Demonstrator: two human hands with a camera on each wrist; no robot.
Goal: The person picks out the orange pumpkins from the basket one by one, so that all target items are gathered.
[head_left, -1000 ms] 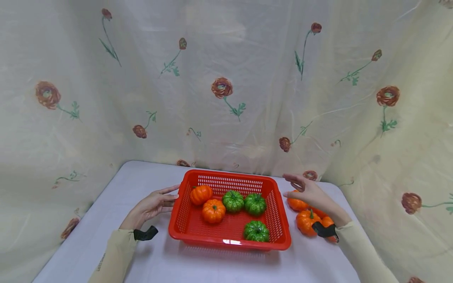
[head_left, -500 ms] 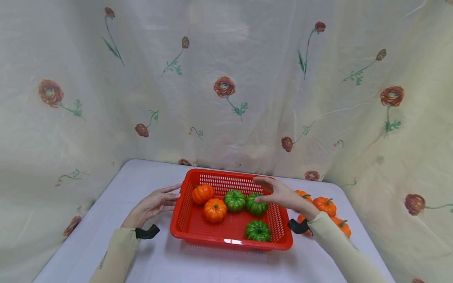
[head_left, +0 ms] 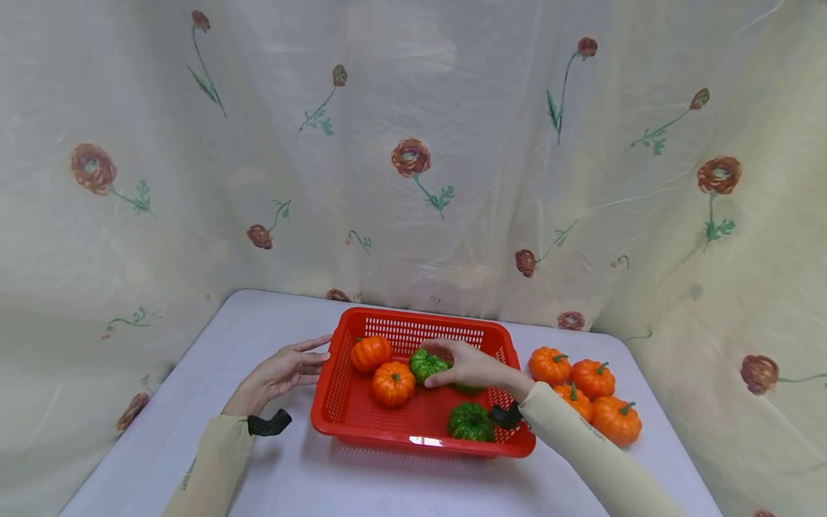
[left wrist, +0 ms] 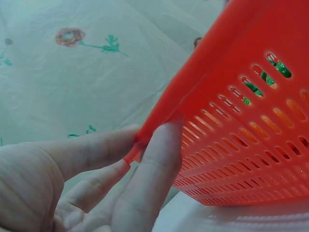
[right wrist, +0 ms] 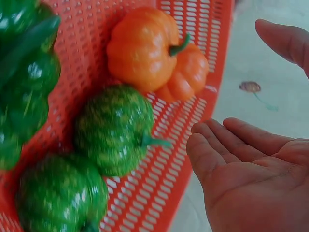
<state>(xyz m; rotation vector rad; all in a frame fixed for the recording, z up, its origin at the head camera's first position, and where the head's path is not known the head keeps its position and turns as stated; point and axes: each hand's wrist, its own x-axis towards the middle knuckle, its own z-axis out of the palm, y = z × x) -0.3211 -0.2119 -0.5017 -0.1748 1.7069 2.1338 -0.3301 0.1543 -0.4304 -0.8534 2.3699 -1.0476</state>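
A red plastic basket (head_left: pixel 423 446) with slotted walls holds small orange and green pumpkins. My left hand (head_left: pixel 279 373) is at its left side; the left wrist view shows fingers on either side of the rim (left wrist: pixel 169 92), pinching it. Over the basket hovers my right hand (head_left: pixel 468 365), thumb spread from the fingers, nothing held. Closest to its fingertips in the head view is a green pumpkin (head_left: pixel 423 365); another behind it is mostly hidden by the hand. A third green pumpkin (head_left: pixel 470 422) sits near the front right corner. Two orange pumpkins (head_left: pixel 393 384) lie at the left.
Several orange pumpkins (head_left: pixel 617 421) stand grouped on the white table (head_left: pixel 362 488), right of the basket and beyond the right forearm. A flowered cloth curtain (head_left: pixel 413 237) hangs behind the table and along its sides.
My right hand has moved left from beside the loose orange pumpkins, across the basket's right wall, to above the green pumpkins. The left hand keeps its place at the rim.
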